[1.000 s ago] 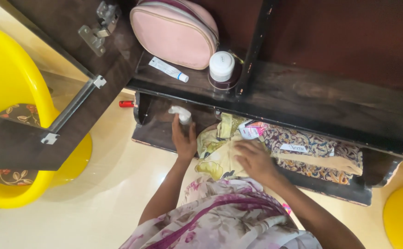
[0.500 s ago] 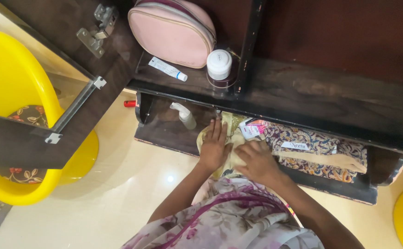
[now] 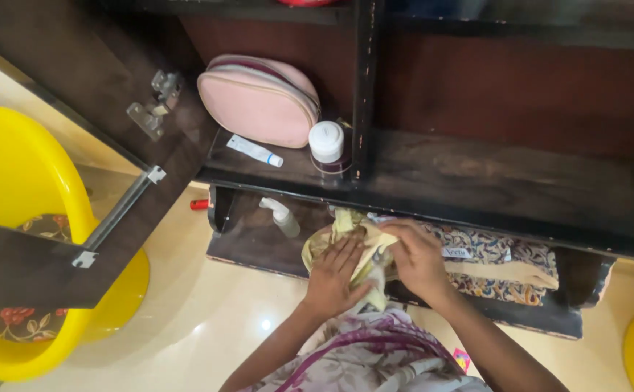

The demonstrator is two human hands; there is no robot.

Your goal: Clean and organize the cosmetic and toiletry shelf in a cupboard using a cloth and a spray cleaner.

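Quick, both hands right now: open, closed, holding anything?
Left hand: open, fingers spread flat on the yellow cloth.
Right hand: closed, pinching a fold of the same cloth.

pouch (image 3: 259, 98) on shelf (image 3: 476, 174) | tube (image 3: 254, 150), jar (image 3: 326, 141) before it (bottle (image 3: 280, 216) below)

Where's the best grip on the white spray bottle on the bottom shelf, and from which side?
Take the white spray bottle around its body, just below the nozzle head. It appears to lean, head pointing up-left, with bare shelf on its left and front. The yellow cloth and both hands crowd its right, so probably come from the open front-left, nearest the left hand.
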